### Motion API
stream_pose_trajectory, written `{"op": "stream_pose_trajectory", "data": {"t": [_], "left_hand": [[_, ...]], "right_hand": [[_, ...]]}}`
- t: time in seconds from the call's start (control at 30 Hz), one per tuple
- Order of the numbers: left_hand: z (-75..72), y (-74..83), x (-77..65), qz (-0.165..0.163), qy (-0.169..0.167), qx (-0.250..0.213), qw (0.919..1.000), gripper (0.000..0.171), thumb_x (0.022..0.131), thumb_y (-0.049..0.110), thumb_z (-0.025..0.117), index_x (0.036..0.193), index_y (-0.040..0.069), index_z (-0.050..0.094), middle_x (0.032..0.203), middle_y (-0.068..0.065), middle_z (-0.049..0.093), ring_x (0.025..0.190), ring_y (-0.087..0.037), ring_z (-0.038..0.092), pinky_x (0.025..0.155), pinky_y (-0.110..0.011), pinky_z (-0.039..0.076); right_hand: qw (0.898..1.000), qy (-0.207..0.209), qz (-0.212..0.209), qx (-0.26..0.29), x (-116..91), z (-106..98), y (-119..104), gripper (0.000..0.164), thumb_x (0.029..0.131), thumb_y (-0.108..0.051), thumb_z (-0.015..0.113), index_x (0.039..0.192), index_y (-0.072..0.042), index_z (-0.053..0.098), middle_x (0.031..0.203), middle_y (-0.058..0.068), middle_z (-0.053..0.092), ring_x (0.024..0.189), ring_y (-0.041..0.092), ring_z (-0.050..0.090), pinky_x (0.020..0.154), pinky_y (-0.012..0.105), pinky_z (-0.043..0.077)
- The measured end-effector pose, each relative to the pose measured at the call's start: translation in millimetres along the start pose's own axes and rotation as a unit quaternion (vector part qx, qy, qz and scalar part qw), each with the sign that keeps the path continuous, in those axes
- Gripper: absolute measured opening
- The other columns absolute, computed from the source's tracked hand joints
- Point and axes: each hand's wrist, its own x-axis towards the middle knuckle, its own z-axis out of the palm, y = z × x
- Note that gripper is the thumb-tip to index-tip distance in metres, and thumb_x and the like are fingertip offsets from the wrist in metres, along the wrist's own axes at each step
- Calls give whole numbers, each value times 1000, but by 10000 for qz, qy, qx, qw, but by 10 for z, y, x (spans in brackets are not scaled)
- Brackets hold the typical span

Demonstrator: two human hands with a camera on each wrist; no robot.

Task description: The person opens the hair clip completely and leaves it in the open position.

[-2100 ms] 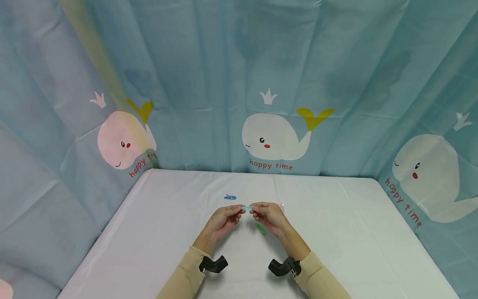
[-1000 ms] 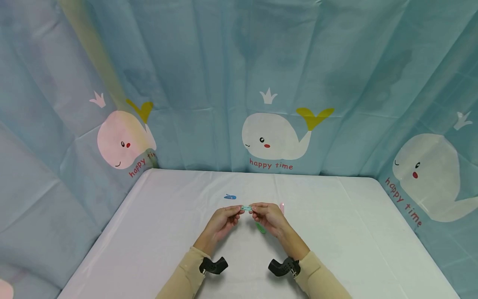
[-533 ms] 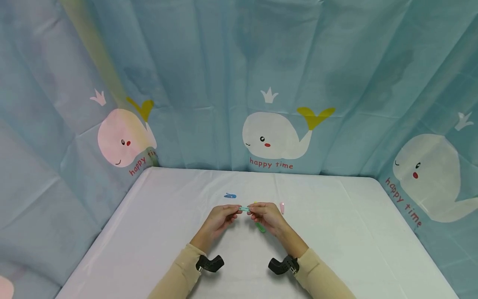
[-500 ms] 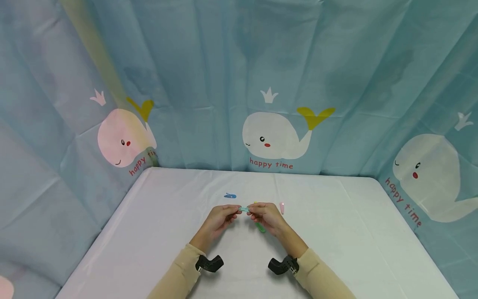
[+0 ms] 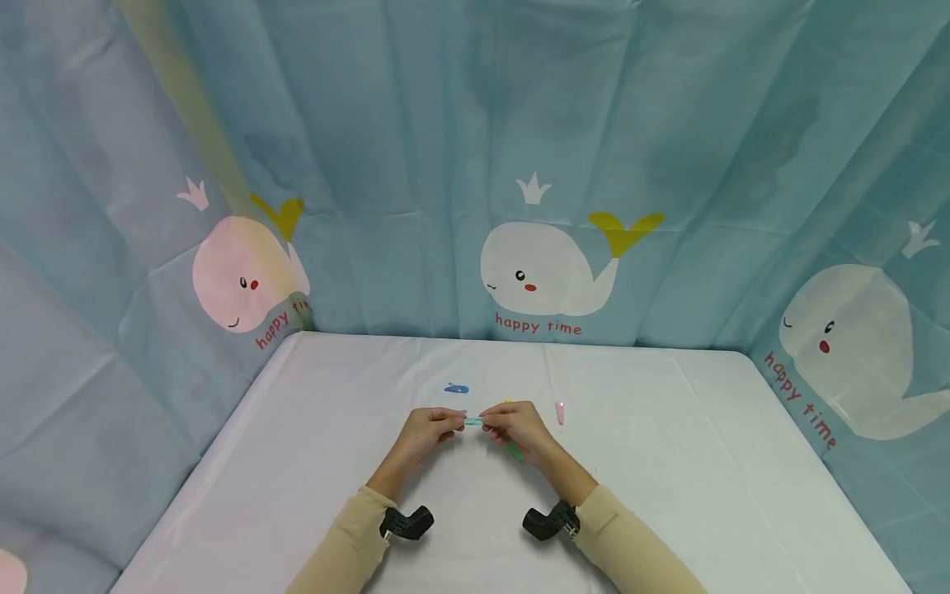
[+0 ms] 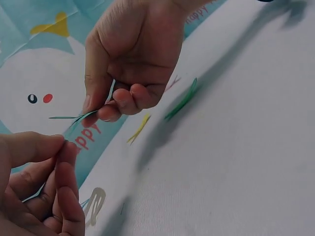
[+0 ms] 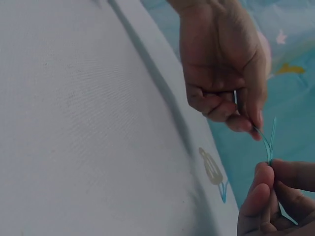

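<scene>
A teal snap hair clip (image 5: 473,421) is held between both hands, in the air over the table. My left hand (image 5: 418,441) pinches one end between thumb and fingertips. The other end is pinched by my right hand (image 5: 524,435), on the right. In the right wrist view the hair clip (image 7: 269,146) stands sprung apart, its two parts spread in a narrow V near the left fingertips. The left wrist view shows the same spread, with a thin prong pointing away from the right hand (image 6: 133,59). Fingertips hide both ends of the clip.
On the white table (image 5: 668,478) lie other snap clips: a blue one (image 5: 457,388) behind the hands, a pink one (image 5: 560,412) to the right, a yellow one (image 6: 139,129) and a green one (image 6: 182,103) partly behind the right hand. A whale-print curtain (image 5: 416,165) surrounds the table.
Both hands, with the teal hair clip between them, have shifted left and slightly nearer. The pink clip and the tip of the yellow one have come out from behind the right hand.
</scene>
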Motion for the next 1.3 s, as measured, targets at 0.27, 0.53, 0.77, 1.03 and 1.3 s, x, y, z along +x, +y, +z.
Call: {"op": "stream_pose_trajectory", "data": {"t": [0.27, 0.53, 0.77, 1.03, 1.3], "left_hand": [[-82, -41, 1, 198, 123, 918, 9955, 10, 85, 6, 70, 91, -1, 75, 98, -9, 73, 73, -8, 56, 66, -23, 47], [-139, -86, -14, 426, 210, 2238, 9735, 8, 83, 9, 72, 88, 5, 76, 86, -5, 72, 74, -11, 54, 65, -24, 43], [-173, -101, -11, 541, 255, 2795, 9583, 5, 84, 10, 73, 85, 8, 76, 82, -3, 72, 71, -11, 55, 64, -26, 43], [-170, -103, -7, 779, 292, 3330, 9392, 5, 85, 12, 73, 82, 9, 75, 78, 0, 72, 69, -10, 56, 63, -28, 44], [-115, -118, -17, 942, 489, 3614, 9263, 6, 84, 14, 74, 79, 10, 75, 75, 2, 71, 67, -10, 56, 63, -29, 43]], "right_hand": [[9951, 299, -234, -911, 46, 143, 17, 15, 85, -6, 70, 91, 7, 73, 68, 3, 69, 52, 7, 55, 52, 21, 47], [9842, 339, -323, -1710, 65, 260, 11, 8, 84, -2, 70, 84, 5, 74, 64, 3, 66, 52, 7, 55, 51, 20, 46], [9731, 275, -338, -2261, 92, 319, -13, 6, 82, -2, 71, 79, 1, 74, 59, 1, 63, 52, 8, 51, 49, 21, 40], [9577, 120, -543, -2822, 130, 343, -17, 7, 81, -1, 73, 74, 0, 74, 57, -1, 60, 50, 7, 49, 48, 20, 39], [9625, 229, -603, -2635, 61, 168, -111, 10, 87, -4, 66, 88, 3, 73, 72, 6, 67, 57, 10, 54, 53, 22, 44]]}}
